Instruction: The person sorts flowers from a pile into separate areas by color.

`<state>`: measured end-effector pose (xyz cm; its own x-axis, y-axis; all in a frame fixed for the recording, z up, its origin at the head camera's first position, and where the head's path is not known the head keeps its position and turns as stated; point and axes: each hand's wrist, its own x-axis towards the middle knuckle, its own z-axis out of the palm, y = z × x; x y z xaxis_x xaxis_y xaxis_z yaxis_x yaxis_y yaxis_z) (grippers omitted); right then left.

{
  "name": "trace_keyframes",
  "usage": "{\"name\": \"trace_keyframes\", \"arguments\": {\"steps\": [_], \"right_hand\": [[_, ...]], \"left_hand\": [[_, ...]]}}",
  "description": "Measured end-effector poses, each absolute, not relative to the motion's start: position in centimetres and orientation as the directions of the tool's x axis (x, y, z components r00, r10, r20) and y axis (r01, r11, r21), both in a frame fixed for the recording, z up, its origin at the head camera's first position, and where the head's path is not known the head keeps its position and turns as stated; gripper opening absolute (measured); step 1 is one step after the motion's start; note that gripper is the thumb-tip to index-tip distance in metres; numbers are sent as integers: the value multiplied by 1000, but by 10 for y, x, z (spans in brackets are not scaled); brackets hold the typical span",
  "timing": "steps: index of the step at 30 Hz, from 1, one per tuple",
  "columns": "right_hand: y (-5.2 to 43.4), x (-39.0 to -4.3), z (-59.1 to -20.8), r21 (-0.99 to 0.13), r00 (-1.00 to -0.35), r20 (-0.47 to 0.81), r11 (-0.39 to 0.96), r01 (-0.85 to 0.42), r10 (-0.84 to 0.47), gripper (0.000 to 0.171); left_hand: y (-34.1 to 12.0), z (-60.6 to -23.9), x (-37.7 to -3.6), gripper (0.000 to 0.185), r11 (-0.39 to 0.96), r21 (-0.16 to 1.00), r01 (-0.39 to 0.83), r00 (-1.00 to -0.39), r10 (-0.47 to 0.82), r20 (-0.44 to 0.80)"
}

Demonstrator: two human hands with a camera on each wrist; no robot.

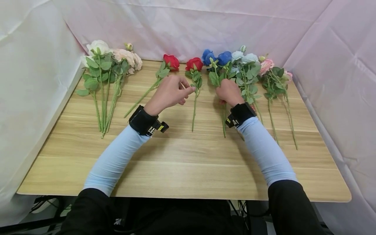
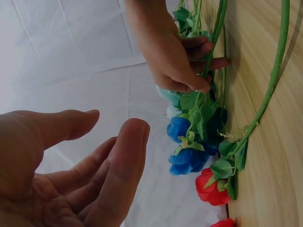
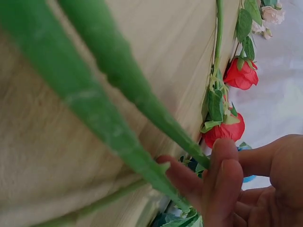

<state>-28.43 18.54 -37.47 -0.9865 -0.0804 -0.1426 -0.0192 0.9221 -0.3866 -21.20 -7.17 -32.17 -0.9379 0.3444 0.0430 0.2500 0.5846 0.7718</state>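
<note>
My right hand [image 1: 230, 92] pinches green stems [image 3: 128, 127] of the blue roses [image 1: 224, 58], whose heads lie at the back of the table, right of centre. In the left wrist view, the blue heads [image 2: 187, 161] hang below that hand's fingers and thumb. Nothing is held in my left hand [image 1: 170, 91], its fingers loosely bent and thumb apart from them. It hovers between two single red roses, its fingertips overlapping the stem of the right red rose [image 1: 194, 64] in the head view. The left red rose [image 1: 171, 62] lies slanted behind the wrist.
White roses [image 1: 99, 47] and pale peach flowers [image 1: 124, 56] lie bunched at the back left of the wooden table [image 1: 176, 169]. Light blue flowers [image 1: 249, 58] lie right of the blue roses, then pink flowers [image 1: 266, 66]. White cloth [image 1: 188, 26] hangs behind the table and at both sides.
</note>
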Motion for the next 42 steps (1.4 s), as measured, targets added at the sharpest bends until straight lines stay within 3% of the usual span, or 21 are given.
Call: {"name": "trace_keyframes", "arguments": {"steps": [9, 17, 28, 42], "right_hand": [[187, -285, -373, -341, -990, -140, 939, 40, -8, 37], [187, -286, -383, -376, -991, -128, 927, 20, -31, 37], [189, -287, -396, -396, -998, -18, 917, -50, -62, 35], [186, -292, -397, -405, -985, -158, 914, -1, -71, 41]], "left_hand": [[-72, -323, -213, 28, 614, 743, 267, -937, 346, 50], [-71, -327, -215, 29, 620, 736, 272, -935, 352, 49], [-70, -326, -213, 26, 621, 735, 272, -936, 349, 51], [-69, -324, -212, 28, 630, 725, 279, -936, 348, 58]]}}
